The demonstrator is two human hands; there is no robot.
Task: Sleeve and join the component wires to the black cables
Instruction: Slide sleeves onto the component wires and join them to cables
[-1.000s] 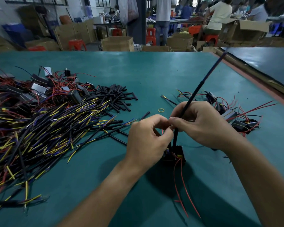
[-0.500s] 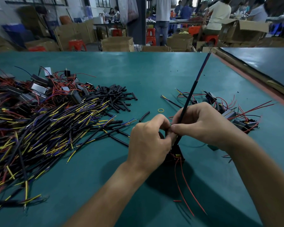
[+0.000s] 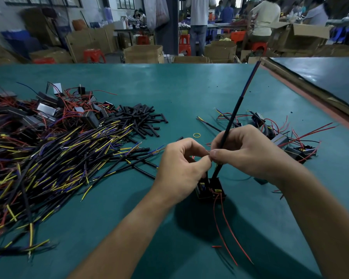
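Observation:
My right hand (image 3: pixel 248 154) grips a long black cable (image 3: pixel 237 109) that stands almost upright, its far end showing blue and red cores. My left hand (image 3: pixel 181 164) pinches a thin wire at the point where its fingertips meet my right thumb. Under both hands a small black component (image 3: pixel 210 189) sits on the green table (image 3: pixel 189 93), with two red wires (image 3: pixel 228 232) trailing toward me. The join itself is hidden by my fingers.
A big heap of black cables with yellow and blue ends (image 3: pixel 54 158) fills the left side. Behind it lie loose components with red wires (image 3: pixel 48 109) and black sleeve pieces (image 3: pixel 143 119). More components (image 3: pixel 286 137) lie at the right. A yellow rubber band (image 3: pixel 196 135) lies ahead.
The black cable has swung from leaning right to nearly upright. My hands have stayed together over the component, fingers shifting slightly.

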